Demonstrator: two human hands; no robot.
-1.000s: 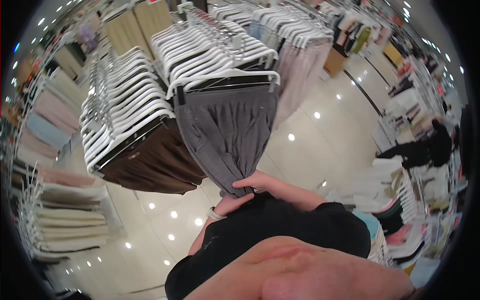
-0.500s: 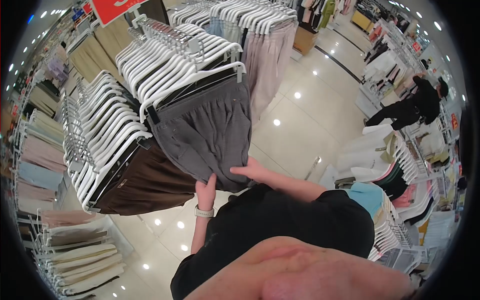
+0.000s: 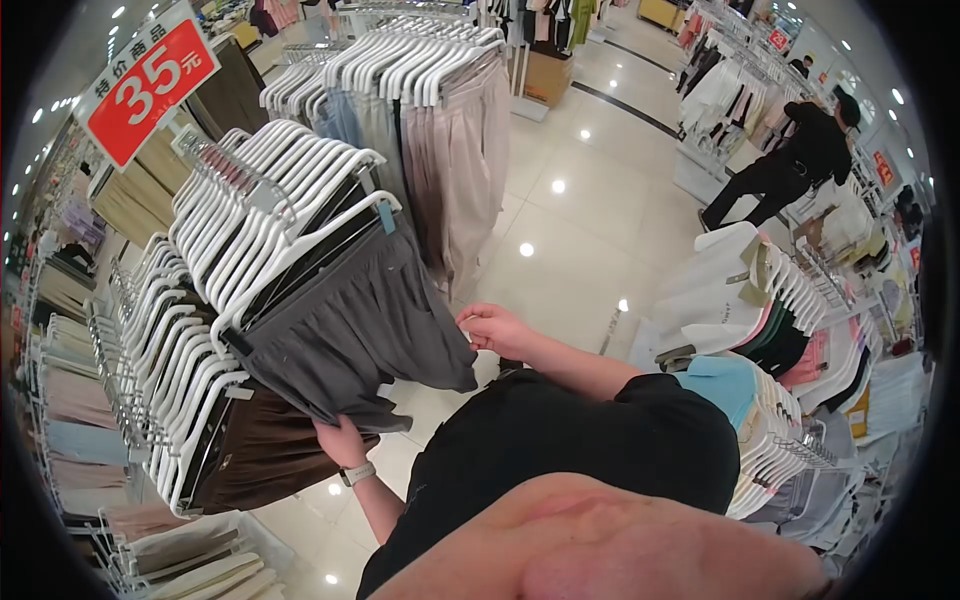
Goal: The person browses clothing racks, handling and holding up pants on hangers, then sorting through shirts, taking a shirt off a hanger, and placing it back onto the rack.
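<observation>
Apart now, the two hands have drawn away from each other since the earlier frames, and the grey shorts (image 3: 345,320) hang with both leg openings spread instead of gathered between them. The shorts are left of the frame's centre, clipped by the waistband to a white hanger (image 3: 372,206) at the front of a packed rail. At the lower left hem, the left hand (image 3: 341,442) has its fingers hidden by the fabric, so its grip cannot be told. Beside the right edge, the right hand (image 3: 492,330) has loosely bent fingers; whether the fingertips pinch the cloth is unclear. By appearance, the legs are already separated, while creases remain and the hems sit unevenly. Brown shorts (image 3: 265,440) hang just below left, pale pink trousers (image 3: 478,150) upper centre. A red-and-white price sign (image 3: 152,85) stands upper left; a person in black (image 3: 795,155) is upper right.
</observation>
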